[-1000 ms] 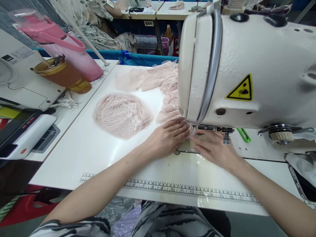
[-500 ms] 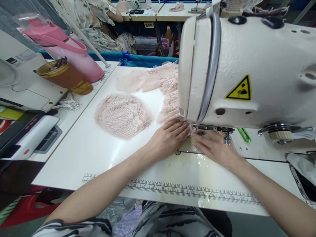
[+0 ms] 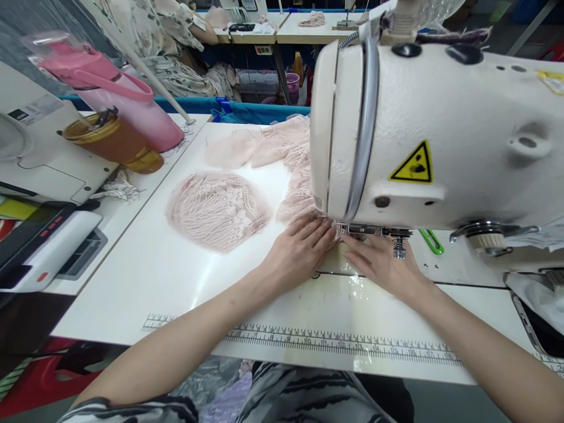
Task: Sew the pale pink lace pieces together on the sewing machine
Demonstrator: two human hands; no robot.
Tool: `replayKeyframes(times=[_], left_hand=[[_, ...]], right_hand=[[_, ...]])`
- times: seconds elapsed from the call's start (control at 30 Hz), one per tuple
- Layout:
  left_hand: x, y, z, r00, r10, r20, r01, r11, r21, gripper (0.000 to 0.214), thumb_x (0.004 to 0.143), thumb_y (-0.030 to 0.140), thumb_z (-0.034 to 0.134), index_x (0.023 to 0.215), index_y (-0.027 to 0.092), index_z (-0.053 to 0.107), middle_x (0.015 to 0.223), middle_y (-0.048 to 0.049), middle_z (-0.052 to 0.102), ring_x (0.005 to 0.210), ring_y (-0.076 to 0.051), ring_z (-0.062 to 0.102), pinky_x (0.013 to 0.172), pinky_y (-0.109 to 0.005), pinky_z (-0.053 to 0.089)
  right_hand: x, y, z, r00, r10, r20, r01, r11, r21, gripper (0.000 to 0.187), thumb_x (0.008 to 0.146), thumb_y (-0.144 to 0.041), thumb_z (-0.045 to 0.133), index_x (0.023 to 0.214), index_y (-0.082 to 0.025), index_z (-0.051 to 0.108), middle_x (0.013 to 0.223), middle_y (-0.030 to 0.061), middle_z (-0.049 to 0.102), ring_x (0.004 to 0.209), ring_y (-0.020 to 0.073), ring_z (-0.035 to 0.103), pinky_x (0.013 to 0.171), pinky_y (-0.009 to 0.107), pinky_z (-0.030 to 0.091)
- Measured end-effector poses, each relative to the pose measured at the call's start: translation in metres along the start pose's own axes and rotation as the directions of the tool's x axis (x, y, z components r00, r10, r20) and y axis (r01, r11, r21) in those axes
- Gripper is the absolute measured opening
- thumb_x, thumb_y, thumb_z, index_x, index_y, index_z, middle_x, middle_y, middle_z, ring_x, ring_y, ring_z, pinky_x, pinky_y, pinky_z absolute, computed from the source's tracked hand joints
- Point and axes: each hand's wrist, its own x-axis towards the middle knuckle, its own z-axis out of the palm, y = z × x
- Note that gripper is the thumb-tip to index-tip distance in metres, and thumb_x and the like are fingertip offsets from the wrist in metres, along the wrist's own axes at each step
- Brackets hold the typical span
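Observation:
Pale pink lace fabric (image 3: 294, 191) runs along the white table and under the head of the sewing machine (image 3: 423, 111). My left hand (image 3: 297, 249) lies flat on its near end, fingers close together and stretched toward the presser foot. On the other side of the foot, my right hand (image 3: 388, 264) reaches in with its fingers extended, the fingertips at the fabric's edge. The machine partly hides those fingers and the needle area. Left of my hands, a separate rounded lace piece (image 3: 218, 211) rests on the table.
A pink bottle (image 3: 127, 100) and a brown cup (image 3: 117, 141) stand at the left. Green thread snips (image 3: 432, 241) lie behind my right hand, and a phone (image 3: 533, 323) is at the right edge. A printed ruler (image 3: 308, 341) follows the front edge. Another person sits beyond.
The camera view has shifted slightly, so the machine appears a little further left and lower. Both hands keep nearly the same place at the presser foot.

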Motion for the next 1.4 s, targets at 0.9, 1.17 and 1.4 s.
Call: replayKeyframes(times=[0.9, 1.17, 1.4], left_hand=[[0.004, 0.007, -0.002, 0.998, -0.064, -0.013, 0.064, 0.998, 0.005, 0.029, 0.095, 0.021, 0.046, 0.117, 0.013, 0.065, 0.115, -0.0124, 0.068, 0.111, -0.026, 0.063, 0.102, -0.045, 0.047], [0.006, 0.007, 0.000, 0.993, -0.120, -0.018, 0.120, 0.993, -0.010, 0.029, 0.095, 0.022, 0.046, 0.114, 0.013, 0.066, 0.115, -0.0136, 0.067, 0.110, -0.028, 0.062, 0.102, -0.049, 0.044], [0.012, -0.002, 0.000, 0.984, -0.172, 0.037, 0.174, 0.982, -0.069, 0.031, 0.097, 0.028, 0.040, 0.109, 0.016, 0.066, 0.106, -0.0103, 0.068, 0.106, -0.027, 0.061, 0.095, -0.047, 0.048]], right_hand=[[0.006, -0.006, -0.006, 0.998, 0.027, 0.057, -0.028, 1.000, 0.011, 0.033, 0.092, -0.034, 0.055, 0.123, -0.023, 0.062, 0.097, 0.0082, 0.071, 0.094, 0.0214, 0.064, 0.090, 0.037, 0.043], [0.001, 0.001, -0.002, 0.978, 0.162, 0.128, -0.177, 0.978, 0.113, 0.032, 0.094, -0.039, 0.049, 0.121, -0.029, 0.065, 0.096, 0.0066, 0.072, 0.079, 0.0205, 0.067, 0.071, 0.035, 0.049], [0.001, 0.009, 0.004, 0.949, 0.287, 0.129, -0.311, 0.916, 0.254, 0.031, 0.095, -0.042, 0.046, 0.110, -0.028, 0.069, 0.092, 0.0065, 0.072, 0.080, 0.0238, 0.067, 0.063, 0.037, 0.050]])
